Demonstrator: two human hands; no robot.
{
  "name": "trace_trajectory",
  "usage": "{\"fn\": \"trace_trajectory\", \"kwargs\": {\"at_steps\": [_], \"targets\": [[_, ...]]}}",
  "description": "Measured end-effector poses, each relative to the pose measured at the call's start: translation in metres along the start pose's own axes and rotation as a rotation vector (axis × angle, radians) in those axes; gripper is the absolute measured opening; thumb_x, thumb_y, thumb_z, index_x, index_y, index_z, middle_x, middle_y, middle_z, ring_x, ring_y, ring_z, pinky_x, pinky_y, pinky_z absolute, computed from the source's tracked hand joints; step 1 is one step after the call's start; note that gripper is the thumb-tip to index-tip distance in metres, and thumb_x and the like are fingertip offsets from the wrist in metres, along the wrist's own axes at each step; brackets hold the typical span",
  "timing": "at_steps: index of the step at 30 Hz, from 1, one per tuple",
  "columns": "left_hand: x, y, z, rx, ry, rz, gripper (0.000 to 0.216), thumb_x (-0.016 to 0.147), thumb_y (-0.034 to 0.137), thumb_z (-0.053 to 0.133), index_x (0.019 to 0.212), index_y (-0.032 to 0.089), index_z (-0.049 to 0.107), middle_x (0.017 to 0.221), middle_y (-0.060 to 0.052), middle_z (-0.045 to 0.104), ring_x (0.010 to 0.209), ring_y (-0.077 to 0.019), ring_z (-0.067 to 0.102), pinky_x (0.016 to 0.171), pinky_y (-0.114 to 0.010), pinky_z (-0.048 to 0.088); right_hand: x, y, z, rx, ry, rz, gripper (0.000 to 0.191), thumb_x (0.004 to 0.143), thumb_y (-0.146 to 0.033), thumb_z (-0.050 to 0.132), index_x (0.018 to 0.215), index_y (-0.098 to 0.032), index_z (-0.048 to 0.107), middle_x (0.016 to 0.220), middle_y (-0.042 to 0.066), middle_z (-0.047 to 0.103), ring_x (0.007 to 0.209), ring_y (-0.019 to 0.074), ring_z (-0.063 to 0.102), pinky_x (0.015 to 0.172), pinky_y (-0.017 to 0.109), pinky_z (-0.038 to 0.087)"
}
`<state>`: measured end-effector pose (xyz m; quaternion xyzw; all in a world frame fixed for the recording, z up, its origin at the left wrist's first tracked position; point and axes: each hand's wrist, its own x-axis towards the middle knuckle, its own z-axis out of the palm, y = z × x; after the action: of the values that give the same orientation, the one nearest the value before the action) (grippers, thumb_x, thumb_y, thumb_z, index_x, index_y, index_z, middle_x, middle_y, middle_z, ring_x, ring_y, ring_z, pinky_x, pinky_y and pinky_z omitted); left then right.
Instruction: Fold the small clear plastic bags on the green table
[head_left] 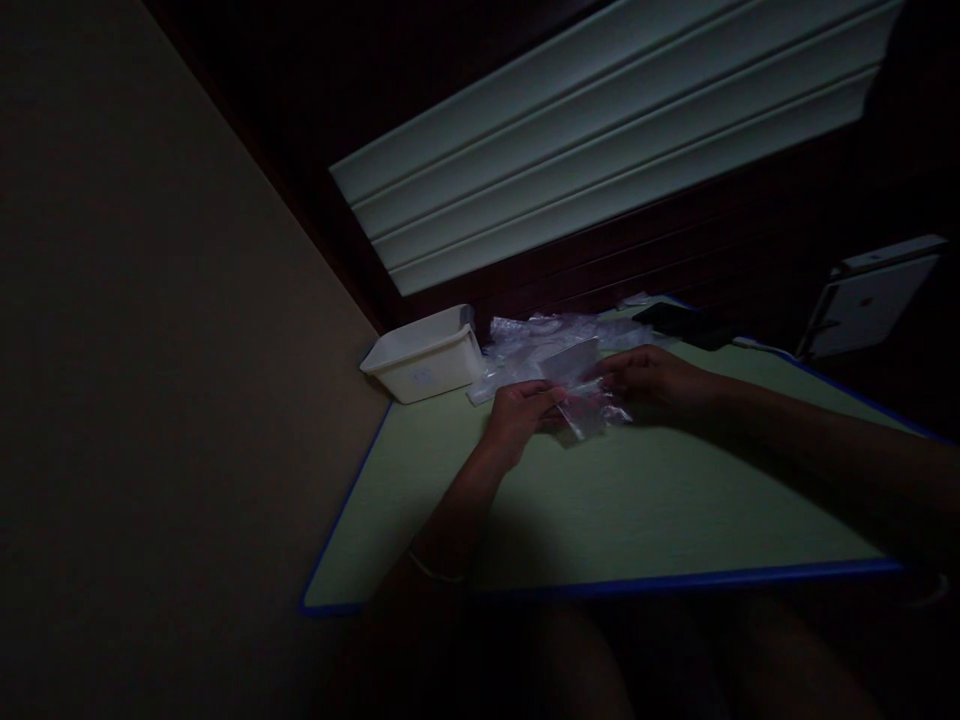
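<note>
Legs (589, 660): dim shapes at the bottom edge, below the near side of the table; their outline was mostly lost in shadow.
Left forearm (457, 510): reached up over the table, with a thin pale band (436, 573) around it.
Left hand (516, 418): thumb and fingers were clamped on the left side of a clear plastic bag (583, 412).
Right hand (651, 378): came in from the right, its fingertips closed on the bag's other side; some fingers were too dark to make out.
Clear plastic bag: hung between the two hands, above the table, crinkled and shiny; a flat greyish piece stood up at its top, whether part of it I could not tell.
Pile of clear plastic (544, 333): lay just beyond the hands, along the far side of the table.
White plastic bin (431, 372): sat at the far left corner, beside the pile, a small label on its near wall.
Table (615, 510): pale green top, blue edging.
Dark object (675, 322): lay near the right hand, too dim to identify.
Tablet (870, 305): stood tilted at the right, a white cable (761, 346) near it.
Slatted panel (600, 150): pale, set in dark framing behind the table.
</note>
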<state>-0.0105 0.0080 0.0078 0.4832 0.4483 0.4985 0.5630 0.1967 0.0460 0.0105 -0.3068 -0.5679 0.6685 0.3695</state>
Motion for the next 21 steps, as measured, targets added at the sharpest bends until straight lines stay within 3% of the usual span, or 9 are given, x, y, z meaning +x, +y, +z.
{"fn": "trace_trajectory", "kwargs": {"at_steps": [6,11,16,21], "targets": [[0.0,0.0,0.0,0.013,0.007,0.008,0.02,0.071,0.024,0.077,0.083,0.01,0.069,0.081,-0.009,0.073,0.065,-0.0146,0.067,0.067,-0.03,0.056,0.001,0.002,-0.002,-0.092,-0.059,-0.018,0.027,0.071,-0.032,0.076,0.091,-0.015,0.072,0.067,0.002,0.066,0.055,0.0118,0.055,0.057,0.028,0.044],[0.0,0.001,0.002,0.016,0.025,0.01,0.023,0.067,0.025,0.079,0.081,0.01,0.069,0.078,-0.008,0.072,0.061,-0.0128,0.065,0.065,-0.029,0.055,0.0,0.001,0.003,-0.03,-0.029,-0.053,0.03,0.069,-0.032,0.078,0.091,-0.015,0.069,0.073,0.004,0.067,0.063,0.0147,0.059,0.063,0.03,0.047],[0.0,0.0,0.004,0.015,0.017,0.011,0.028,0.065,0.027,0.081,0.081,0.009,0.069,0.076,-0.007,0.071,0.06,-0.0127,0.065,0.063,-0.029,0.056,-0.001,0.0,0.006,-0.176,-0.039,-0.133,0.032,0.068,-0.037,0.08,0.085,-0.014,0.067,0.072,0.003,0.066,0.059,0.0136,0.057,0.056,0.027,0.043],[-0.001,0.0,0.008,0.042,0.032,-0.014,0.023,0.068,0.023,0.08,0.081,0.009,0.068,0.075,-0.006,0.07,0.059,-0.013,0.065,0.062,-0.029,0.056,0.0,0.002,0.009,-0.159,0.014,-0.199,0.034,0.063,-0.037,0.083,0.084,-0.015,0.067,0.078,0.003,0.068,0.066,0.0151,0.059,0.061,0.029,0.046]]}}
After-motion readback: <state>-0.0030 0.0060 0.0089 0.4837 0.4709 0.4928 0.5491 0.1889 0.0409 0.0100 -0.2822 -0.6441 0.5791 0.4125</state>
